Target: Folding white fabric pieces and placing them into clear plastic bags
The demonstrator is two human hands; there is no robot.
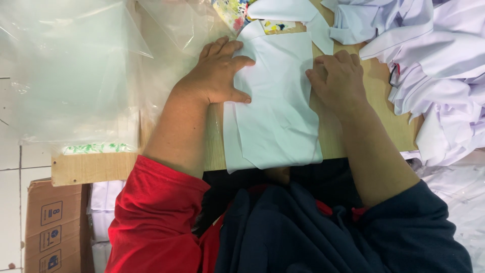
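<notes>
A folded white garment (278, 106) lay flat on the wooden bench (384, 121), its lower edge hanging just over the near side towards the person's lap. Both hands pressed on it from opposite sides. The left hand (217, 73) rested on the garment's left edge with fingers spread flat and the thumb stretched along the cloth; its grip was released, palm down, grasping nothing. The right hand (338, 78) sat on the garment's right edge with the fingers curled inward at the fold; whether they pinched the cloth or only pushed on it could not be told.

At the top of the garment, the collar touched a small piece of colourful printed card (277, 25). Clear plastic bags (70, 71) covered the left part of the bench, overlapping one another and reaching just beside the left wrist. A heap of loose white garments (434, 76) was piled on the right side of the bench, near the right hand but not touching it.

The left arm wore a red sleeve (151, 222), the right a dark navy sleeve (414, 232). Below the bench's left end stood a brown cardboard box (50, 227), with stacked white cloth (103, 212) just beside it.
</notes>
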